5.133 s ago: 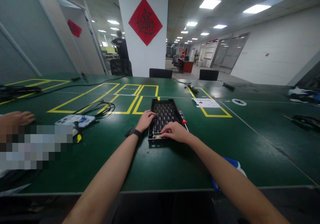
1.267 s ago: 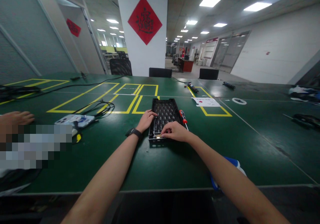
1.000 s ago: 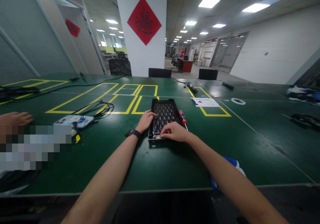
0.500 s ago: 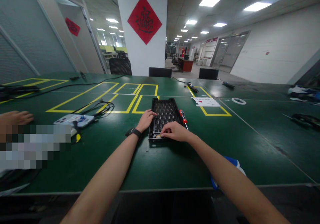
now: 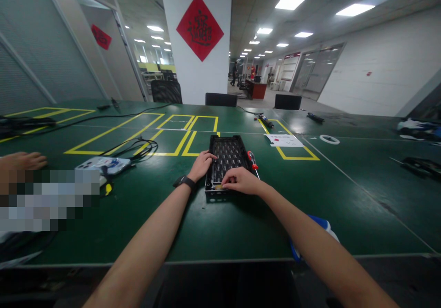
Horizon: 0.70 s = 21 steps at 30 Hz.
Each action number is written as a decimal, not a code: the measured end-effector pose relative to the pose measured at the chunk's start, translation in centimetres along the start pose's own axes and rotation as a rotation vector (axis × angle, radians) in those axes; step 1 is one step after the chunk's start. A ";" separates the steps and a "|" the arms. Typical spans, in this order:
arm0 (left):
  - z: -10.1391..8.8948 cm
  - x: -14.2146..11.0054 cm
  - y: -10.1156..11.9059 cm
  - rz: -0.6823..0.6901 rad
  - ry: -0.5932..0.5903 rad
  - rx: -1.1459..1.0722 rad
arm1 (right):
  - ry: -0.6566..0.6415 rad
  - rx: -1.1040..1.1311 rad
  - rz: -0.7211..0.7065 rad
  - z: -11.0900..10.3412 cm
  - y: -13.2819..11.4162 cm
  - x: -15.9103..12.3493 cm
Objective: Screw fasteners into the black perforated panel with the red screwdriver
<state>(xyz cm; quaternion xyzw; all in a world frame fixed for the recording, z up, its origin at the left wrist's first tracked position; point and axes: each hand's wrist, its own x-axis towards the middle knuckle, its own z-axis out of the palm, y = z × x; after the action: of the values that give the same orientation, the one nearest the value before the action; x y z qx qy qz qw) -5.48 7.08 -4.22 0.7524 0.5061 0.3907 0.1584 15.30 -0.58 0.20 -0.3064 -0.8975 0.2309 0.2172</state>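
Note:
A black perforated tray-like case [image 5: 228, 154] lies flat on the green table [image 5: 220, 225] ahead of me. My left hand [image 5: 203, 163], with a black watch on its wrist, grips the case's left edge with curled fingers. My right hand [image 5: 241, 181] rests on the case's near end, its fingertips pinched on a small pale part there that I cannot name. A red-handled screwdriver [image 5: 252, 161] lies along the case's right side, just beyond my right hand.
A phone [image 5: 102, 165] and coiled black cables [image 5: 136, 146] lie to the left, near another person's hand [image 5: 22, 161]. Paper [image 5: 284, 140], a tape ring [image 5: 329, 139] and dark tools lie to the right. A blue-white object [image 5: 322, 227] sits under my right forearm. Chairs [image 5: 220, 99] stand behind the table.
Both hands stay on the case with only slight finger shifts. The person who stood far left of the pillar is gone; a person now walks in the far corridor.

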 end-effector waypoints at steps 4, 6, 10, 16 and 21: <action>0.0 0.0 -0.1 0.008 -0.003 0.000 | 0.001 0.002 0.001 0.0 0.1 0.0; 0.0 0.0 -0.2 0.013 -0.005 0.007 | -0.002 -0.002 0.003 0.0 0.2 0.0; 0.0 0.0 -0.1 0.017 -0.003 0.007 | -0.009 -0.012 -0.004 -0.1 0.1 0.0; 0.0 0.0 -0.1 0.017 -0.002 0.007 | 0.003 -0.005 -0.004 -0.1 -0.2 0.1; 0.1 0.0 -0.2 0.019 0.003 0.003 | 0.011 -0.001 -0.007 -0.1 -0.2 0.1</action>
<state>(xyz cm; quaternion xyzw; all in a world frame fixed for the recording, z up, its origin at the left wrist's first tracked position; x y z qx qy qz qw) -5.58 7.17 -4.41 0.7569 0.4998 0.3925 0.1529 15.24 -0.64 0.40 -0.3046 -0.8976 0.2278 0.2228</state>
